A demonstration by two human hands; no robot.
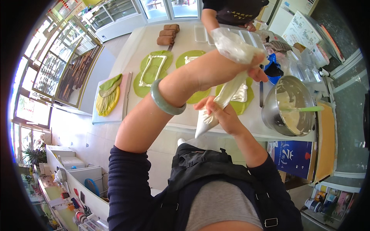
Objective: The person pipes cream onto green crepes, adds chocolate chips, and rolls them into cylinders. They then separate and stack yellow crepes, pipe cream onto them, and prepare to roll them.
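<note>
above the white table [185,42], both hands' fingers [259,71] tight around a piping bag [227,90]

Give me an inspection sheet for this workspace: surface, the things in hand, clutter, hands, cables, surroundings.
Surface: white table, mostly covered with work.
Things in hand: piping bag of white cream, held above the table edge; green crepes, two with cream outlines.
Clutter: steel bowl of cream with a green spatula; brown rolls; board with stacked green and yellow crepes; clear trays.
Hands: left hand grips the bag's top; right hand grips it lower, near the tip.
Cables: nothing seen.
Surroundings: another person at the far side; glass display cases to the left.
</note>
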